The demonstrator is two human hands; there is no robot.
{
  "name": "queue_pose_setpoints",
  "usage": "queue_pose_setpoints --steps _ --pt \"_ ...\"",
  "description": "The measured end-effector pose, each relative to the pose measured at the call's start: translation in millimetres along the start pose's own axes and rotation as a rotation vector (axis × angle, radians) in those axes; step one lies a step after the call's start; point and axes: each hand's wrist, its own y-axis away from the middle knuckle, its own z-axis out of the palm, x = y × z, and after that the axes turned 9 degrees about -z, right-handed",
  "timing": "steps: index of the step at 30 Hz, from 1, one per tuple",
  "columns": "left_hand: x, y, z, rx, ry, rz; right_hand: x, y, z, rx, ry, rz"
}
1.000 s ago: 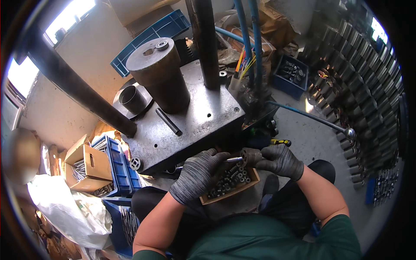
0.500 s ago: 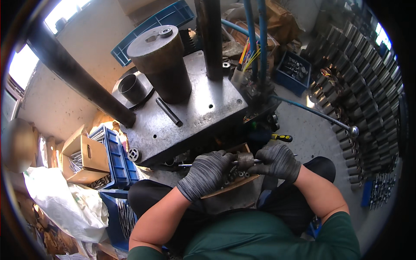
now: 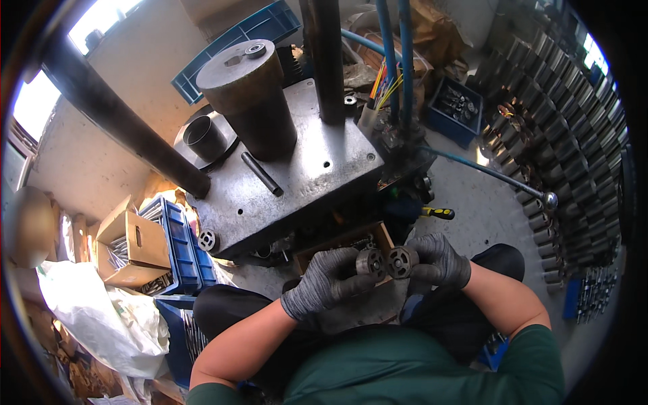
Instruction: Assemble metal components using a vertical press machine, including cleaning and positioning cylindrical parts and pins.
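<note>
My left hand [image 3: 324,282], in a grey knit glove, pinches a round slotted metal part [image 3: 370,263] between thumb and fingers. My right hand [image 3: 439,260], gloved alike, grips a second round metal part [image 3: 401,262], whose face shows openings around a central hub. The two parts are side by side, faces tilted up; whether they touch I cannot tell. Beneath and behind the hands is an open brown box [image 3: 383,235] with small metal pieces in it, partly hidden by my left hand.
Ahead stands a heavy steel press table [image 3: 304,175] bearing a thick cylinder [image 3: 253,101], a short rod [image 3: 262,174] and a similar slotted part [image 3: 208,240]. A yellow-black handle [image 3: 439,212] lies right of the box. Metal tubes [image 3: 540,115] are stacked at right; blue crates [image 3: 179,236] stand left.
The rod and cylinder that both hands held level are no longer seen that way. Now the hands are turned, each showing a slotted round part, and more of the box shows.
</note>
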Motion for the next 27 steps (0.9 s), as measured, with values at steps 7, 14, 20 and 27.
queue_pose_setpoints --steps 7,14,20,27 --pt "-14.5 -17.1 -0.6 0.081 0.312 -0.032 13.9 -18.1 8.8 0.156 -0.506 0.164" --pt "-10.2 -28.2 15.0 0.273 0.884 -0.053 10.3 -44.4 35.3 0.237 -0.526 0.111" --pt "-18.2 -28.9 -5.8 0.416 0.547 -0.086 20.3 -56.5 42.9 0.252 -0.589 0.200" --pt "16.0 -12.0 -11.1 0.541 -0.421 -0.043 5.1 -65.0 37.8 0.234 -0.680 0.451"
